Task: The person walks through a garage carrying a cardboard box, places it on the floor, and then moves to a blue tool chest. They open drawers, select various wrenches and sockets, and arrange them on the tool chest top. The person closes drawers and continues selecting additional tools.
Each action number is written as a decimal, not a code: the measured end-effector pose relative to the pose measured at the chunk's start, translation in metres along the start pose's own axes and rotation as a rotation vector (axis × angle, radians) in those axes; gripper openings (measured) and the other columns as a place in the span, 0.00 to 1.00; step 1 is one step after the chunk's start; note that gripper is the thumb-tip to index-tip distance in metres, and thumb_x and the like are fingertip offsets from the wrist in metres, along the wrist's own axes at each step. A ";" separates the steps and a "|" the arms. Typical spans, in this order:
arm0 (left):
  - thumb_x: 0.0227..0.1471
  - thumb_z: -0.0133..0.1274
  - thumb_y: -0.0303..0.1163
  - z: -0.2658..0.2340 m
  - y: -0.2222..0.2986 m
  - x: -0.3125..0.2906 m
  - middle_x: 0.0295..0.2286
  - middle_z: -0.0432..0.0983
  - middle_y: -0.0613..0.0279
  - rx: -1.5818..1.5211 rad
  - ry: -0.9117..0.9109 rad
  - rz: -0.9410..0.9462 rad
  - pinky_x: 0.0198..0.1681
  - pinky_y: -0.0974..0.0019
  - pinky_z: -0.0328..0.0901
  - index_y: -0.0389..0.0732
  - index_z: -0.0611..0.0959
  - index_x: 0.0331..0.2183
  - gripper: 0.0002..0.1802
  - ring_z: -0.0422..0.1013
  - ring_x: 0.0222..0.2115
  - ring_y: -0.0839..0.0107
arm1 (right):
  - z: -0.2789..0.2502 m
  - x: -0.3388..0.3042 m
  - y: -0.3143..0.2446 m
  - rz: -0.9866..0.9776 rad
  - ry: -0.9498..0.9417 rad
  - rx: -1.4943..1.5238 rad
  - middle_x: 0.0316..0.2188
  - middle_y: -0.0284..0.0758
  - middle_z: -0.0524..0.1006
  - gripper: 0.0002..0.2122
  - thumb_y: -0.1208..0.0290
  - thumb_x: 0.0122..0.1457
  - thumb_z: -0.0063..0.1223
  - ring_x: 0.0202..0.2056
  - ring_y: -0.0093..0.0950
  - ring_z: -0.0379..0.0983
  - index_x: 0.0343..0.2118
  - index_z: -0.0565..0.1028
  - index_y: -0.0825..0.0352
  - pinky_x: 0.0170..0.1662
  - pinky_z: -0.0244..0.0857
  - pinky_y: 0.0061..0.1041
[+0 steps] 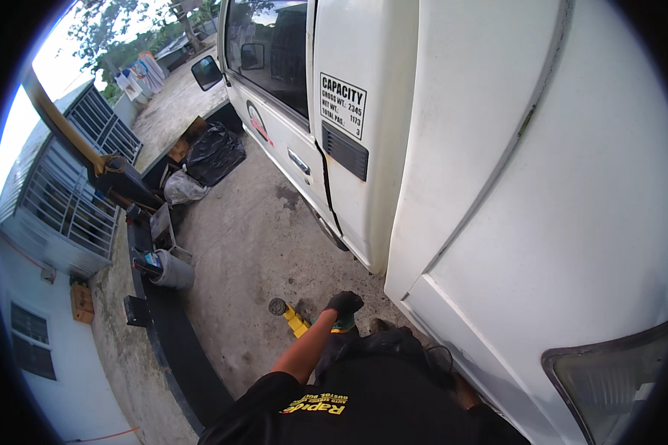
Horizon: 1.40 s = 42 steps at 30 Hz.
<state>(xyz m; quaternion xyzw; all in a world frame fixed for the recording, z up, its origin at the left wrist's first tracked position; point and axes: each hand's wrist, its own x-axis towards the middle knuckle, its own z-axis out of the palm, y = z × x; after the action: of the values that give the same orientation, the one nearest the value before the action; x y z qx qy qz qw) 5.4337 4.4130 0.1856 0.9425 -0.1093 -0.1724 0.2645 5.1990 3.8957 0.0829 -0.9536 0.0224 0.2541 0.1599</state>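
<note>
One gloved left hand point(344, 302) shows, fingers curled; whether they clamp anything, I cannot tell. The right hand is hidden, its fingers unreadable. One yellow tool point(297, 324) with one round black end point(277, 306) sits left of the gloved fingers, near them. One white truck point(482, 148), one grey bucket point(174, 272).

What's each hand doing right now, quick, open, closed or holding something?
Left hand: dark-gloved, near the yellow tool; whether open or closed cannot be told.
Right hand: hidden; cannot be told.
</note>
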 end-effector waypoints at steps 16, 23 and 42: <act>0.60 0.50 0.43 -0.055 -0.089 0.218 0.35 0.83 0.51 0.435 -1.033 0.921 0.43 0.42 0.71 0.46 0.82 0.33 0.12 0.79 0.40 0.46 | 0.051 0.058 -0.237 1.011 0.472 0.080 0.39 0.42 0.86 0.12 0.69 0.60 0.55 0.46 0.41 0.83 0.43 0.86 0.63 0.50 0.73 0.45; 0.72 0.43 0.58 -0.010 -0.096 0.146 0.36 0.87 0.56 0.098 -1.488 0.442 0.43 0.62 0.74 0.37 0.87 0.48 0.34 0.81 0.37 0.67 | 0.108 0.082 -0.402 1.062 0.501 0.393 0.32 0.39 0.85 0.06 0.71 0.52 0.61 0.39 0.42 0.84 0.31 0.86 0.59 0.39 0.76 0.44; 0.67 0.53 0.37 0.066 -0.199 0.152 0.55 0.77 0.50 -0.527 -1.187 -0.575 0.60 0.53 0.70 0.33 0.74 0.61 0.27 0.76 0.54 0.56 | 0.267 0.163 -0.557 1.580 1.552 1.422 0.42 0.40 0.87 0.13 0.65 0.70 0.56 0.40 0.34 0.84 0.50 0.85 0.64 0.47 0.75 0.32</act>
<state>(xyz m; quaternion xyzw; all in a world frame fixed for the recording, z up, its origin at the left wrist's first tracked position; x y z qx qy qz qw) 5.5704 4.5034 -0.0144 0.5857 0.0634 -0.7403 0.3238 5.2824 4.5142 -0.0525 -0.2890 0.7837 -0.3988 0.3785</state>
